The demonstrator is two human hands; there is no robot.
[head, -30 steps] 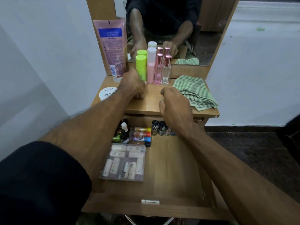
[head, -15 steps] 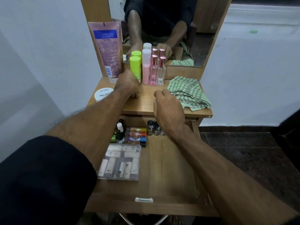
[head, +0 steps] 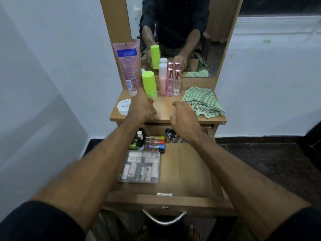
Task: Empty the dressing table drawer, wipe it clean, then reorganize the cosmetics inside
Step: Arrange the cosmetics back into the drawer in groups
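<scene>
Dressing table w/ mirror (head: 199,40) up top, tabletop (head: 165,108) below it, and the open drawer (head: 187,164) pulled out toward the person, partly restocked: clear organiser tray (head: 139,167) of small tubes at the drawer's left, a cluster of nail-polish bottles (head: 171,136) and a strip of coloured lip balms (head: 154,142) along the back. On the tabletop, the pink tube (head: 128,66) stands cap-down at back left, checked cloth (head: 203,102) is bunched at right, white nail-polish-remover tub (head: 123,106) at the left edge, pink bottle (head: 162,80) and two perfume bottles (head: 173,82) upright at the back. Now the key bit: left hand (head: 141,106) has the lime-green bottle (head: 149,85), fingers curled round its base, bottle roughly upright w/ a slight tilt, long axis near vertical, sitting just above and ahead of the knuckles. The drawer lies below and nearer the person, so I'd judge it has to come back and down. Right hand (head: 182,117) hovers over the tabletop's front edge, fingers loosely curled, holding nothing, closer to the perfume bottles and cloth than the left. Bare drawer floor is at right-centre, prob. the spot for it.
</scene>
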